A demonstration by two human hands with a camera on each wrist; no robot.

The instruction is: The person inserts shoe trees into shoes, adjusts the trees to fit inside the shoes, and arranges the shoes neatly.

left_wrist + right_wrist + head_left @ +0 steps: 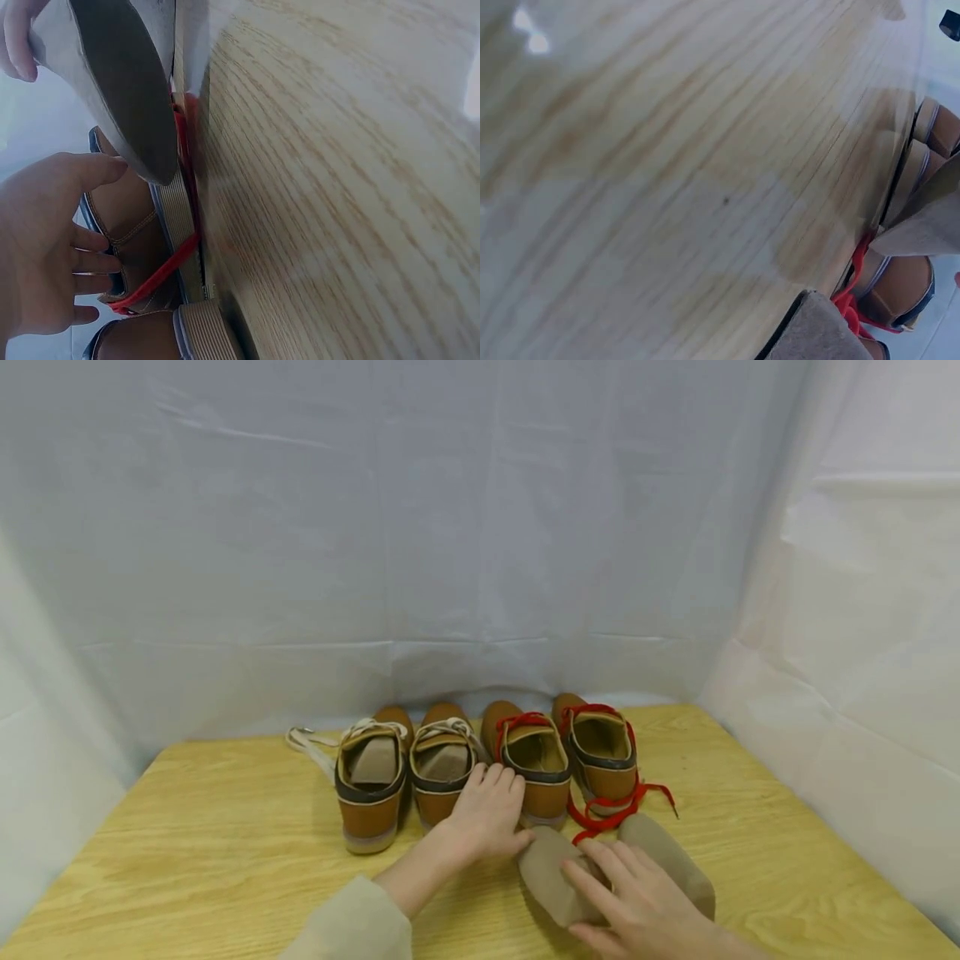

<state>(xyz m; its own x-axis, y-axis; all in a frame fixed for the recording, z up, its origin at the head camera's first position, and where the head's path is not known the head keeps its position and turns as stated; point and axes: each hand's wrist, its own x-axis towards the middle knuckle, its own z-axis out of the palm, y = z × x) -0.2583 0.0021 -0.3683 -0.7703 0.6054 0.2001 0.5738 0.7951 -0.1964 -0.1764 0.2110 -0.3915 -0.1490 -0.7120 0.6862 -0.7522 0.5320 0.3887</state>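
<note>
A beige insole is in my right hand, thumb and fingers at its side, its rounded end pointing toward the shoes. Beside that hand, partly hidden by it, is a second beige insole. My left hand reaches to the heel of a brown shoe with red laces. In the left wrist view its fingers are loosely bent and its thumb is right at the tip of the held insole. The other red-laced shoe stands to the right. Both red-laced shoes have open tops facing me.
Left of these stand two brown shoes with white laces, an outer one and an inner one, each with an insole inside. A loose white lace and red lace trail on the wooden table. White sheeting hangs behind.
</note>
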